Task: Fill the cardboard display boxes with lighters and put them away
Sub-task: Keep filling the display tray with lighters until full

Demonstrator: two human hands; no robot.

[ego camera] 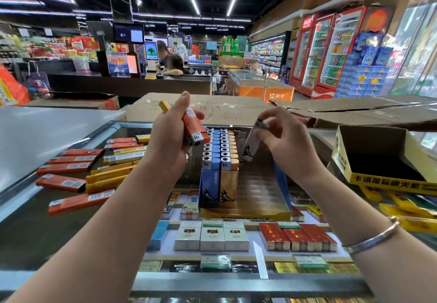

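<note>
Two rows fill the display box (pixel 246 198) | right hand (pixel 287 141) pinches a white lighter (pixel 253 145) just above its bare side | left hand (pixel 170 134) grips orange lighters (pixel 192 126) (a small bunch) | slide it in straight beside the yellow row (pixel 230 158) | loose lighters (pixel 78 172) lie left of the box on the table (pixel 35 231).

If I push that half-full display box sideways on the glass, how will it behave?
The display box would likely slide easily: thin cardboard on the smooth glass counter. Its lighters stand upright only along the left side, so it may swing unevenly. With the right side empty, the rows could topple that way.
</note>
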